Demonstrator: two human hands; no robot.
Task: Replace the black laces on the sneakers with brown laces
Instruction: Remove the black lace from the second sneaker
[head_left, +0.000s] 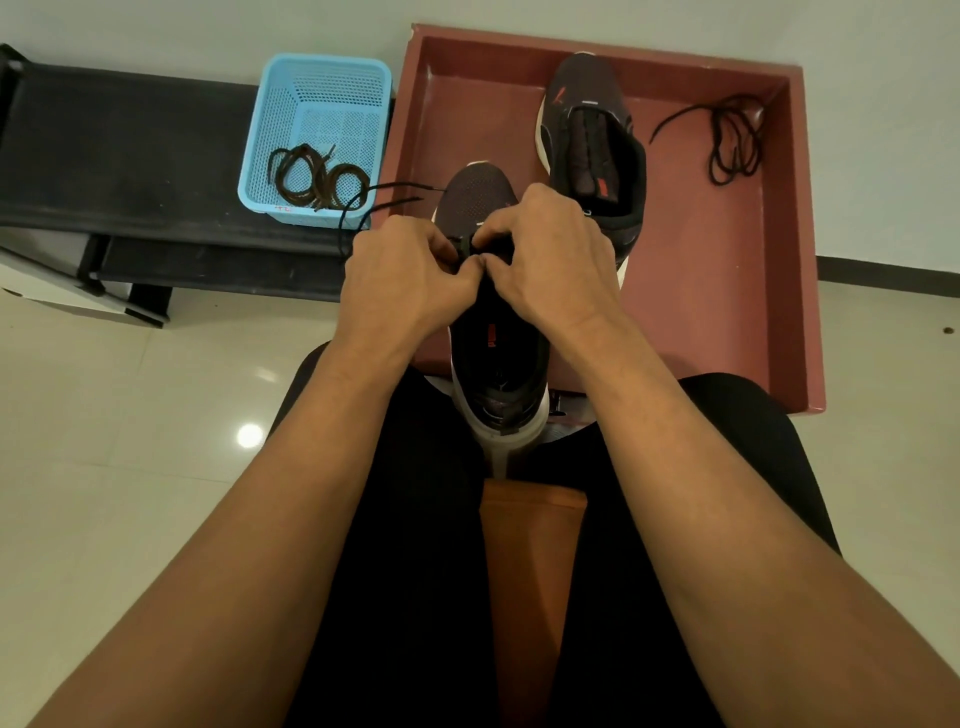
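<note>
A dark sneaker with a white sole lies between my knees, toe pointing away. Both hands work at its eyelets: my left hand and my right hand pinch the black lace at the lowest eyelets, fingers curled. The lace's two loose ends trail off to the upper left over the tray's rim. The second sneaker, without a lace, stands in the red-brown tray. A removed black lace lies coiled at the tray's right. The brown laces sit in a blue basket.
The blue basket rests on a black bench left of the tray. Pale glossy floor tiles spread to the left and right. My legs in black trousers and an orange-brown cloth fill the lower middle.
</note>
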